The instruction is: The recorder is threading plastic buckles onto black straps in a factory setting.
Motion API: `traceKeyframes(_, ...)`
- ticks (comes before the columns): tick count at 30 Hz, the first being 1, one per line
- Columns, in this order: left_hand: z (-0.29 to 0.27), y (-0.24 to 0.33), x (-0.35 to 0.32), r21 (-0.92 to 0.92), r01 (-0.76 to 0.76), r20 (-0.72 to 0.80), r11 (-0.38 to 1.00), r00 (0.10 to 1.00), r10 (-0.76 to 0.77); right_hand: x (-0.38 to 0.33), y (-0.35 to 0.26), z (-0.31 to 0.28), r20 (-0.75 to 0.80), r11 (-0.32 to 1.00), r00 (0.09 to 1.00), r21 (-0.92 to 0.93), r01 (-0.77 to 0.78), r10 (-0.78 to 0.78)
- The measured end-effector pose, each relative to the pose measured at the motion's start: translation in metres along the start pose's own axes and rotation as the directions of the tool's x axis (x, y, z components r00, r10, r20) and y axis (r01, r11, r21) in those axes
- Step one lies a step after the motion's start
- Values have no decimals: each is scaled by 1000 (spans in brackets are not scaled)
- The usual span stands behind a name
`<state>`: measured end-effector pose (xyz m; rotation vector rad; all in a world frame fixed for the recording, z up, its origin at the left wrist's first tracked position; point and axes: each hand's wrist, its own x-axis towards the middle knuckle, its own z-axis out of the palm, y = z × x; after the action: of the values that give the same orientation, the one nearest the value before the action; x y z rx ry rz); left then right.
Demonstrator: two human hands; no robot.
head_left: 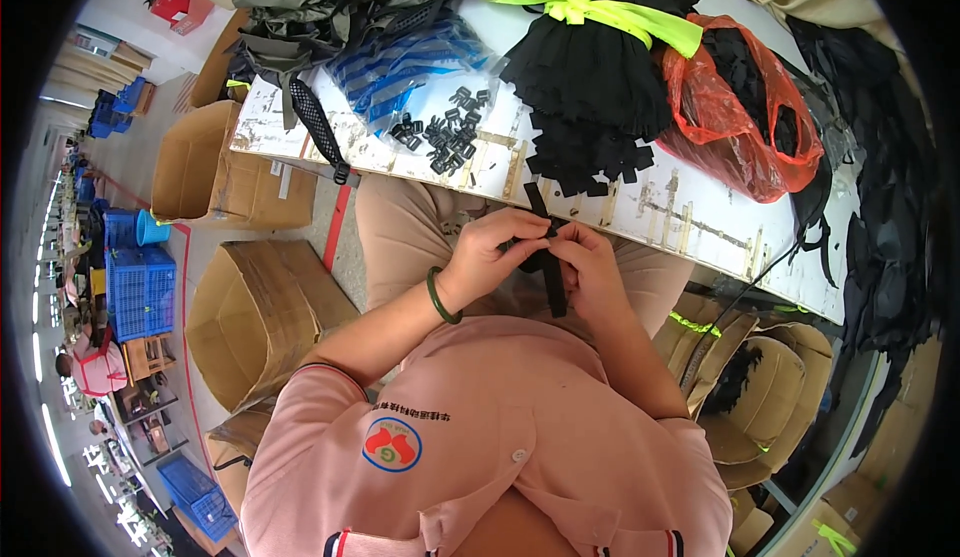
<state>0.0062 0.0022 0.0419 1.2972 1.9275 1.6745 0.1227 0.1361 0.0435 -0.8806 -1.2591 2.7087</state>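
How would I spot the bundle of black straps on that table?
Look at the white table beyond the person's hands. The bundle of black straps lies at its middle, beside a red plastic bag. Only this bundle has a bright yellow band tied around it.

You hold a black strap (547,257). Far right sits a red bag (745,107); left, blue crates (140,292).

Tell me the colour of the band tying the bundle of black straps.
Neon yellow-green band, clearest in the head view.

Bright, even indoor light with soft shadows and no strong glare. The centre is sharp. Fisheye distortion bends the edges, and black corners frame the circular view.
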Motion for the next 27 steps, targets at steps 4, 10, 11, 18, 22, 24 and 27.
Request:
traceKeyframes(4, 6, -5, -1, -371, 170, 5, 913, 983, -181, -4, 0, 10, -115, 979, 986, -176, 99, -120)
traceKeyframes(10, -8, -2, 6, -403, 231, 192, 886, 967, -165, -7, -19, 1, 66, 989, 998, -146, 2, 8)
traceKeyframes(11, -10, -1, 8, -228, 110, 225, 967, 973, -58, -7, -20, -1, 77, 971, 997, -238, 26, -8)
traceKeyframes(18, -12, 19, 5, -73, 55, 374, 996, 927, -24, 5, -21, -20, -18, 994, 997, -73, 77, -78)
traceKeyframes(22, -12, 15, 3, -177, -18, 400, 984, 912, 89, 8, -12, -18, 1, 995, 995, 26, 101, -101)
traceKeyframes(24, -2, -2, -9, -732, 553, 393, 398, 820, -417, 9, -5, -14, 5, 977, 982, 105, 185, -187)
traceKeyframes(27, -1, -7, -4, -683, 722, 665, 110, 677, -315, 7, -3, -9, 41, 980, 982, 78, 182, -185)
